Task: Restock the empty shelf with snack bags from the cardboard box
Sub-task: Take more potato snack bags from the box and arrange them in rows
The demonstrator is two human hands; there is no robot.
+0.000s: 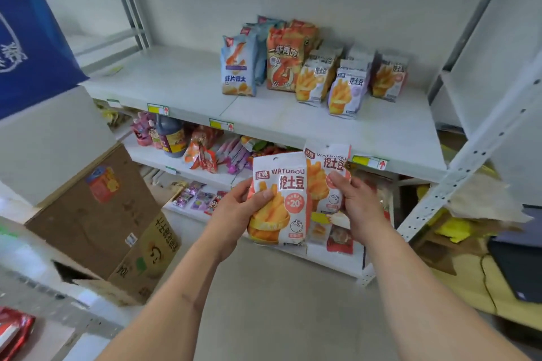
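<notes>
Blue bag upper left; dark sauce bottle on lower shelf; red packet bottom left.

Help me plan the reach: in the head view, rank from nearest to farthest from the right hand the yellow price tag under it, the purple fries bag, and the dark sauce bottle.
From the right hand:
1. Yellow price tag, shelf edge just above.
2. Purple fries bag, standing on the shelf.
3. Dark sauce bottle, lower shelf, far left.
</notes>
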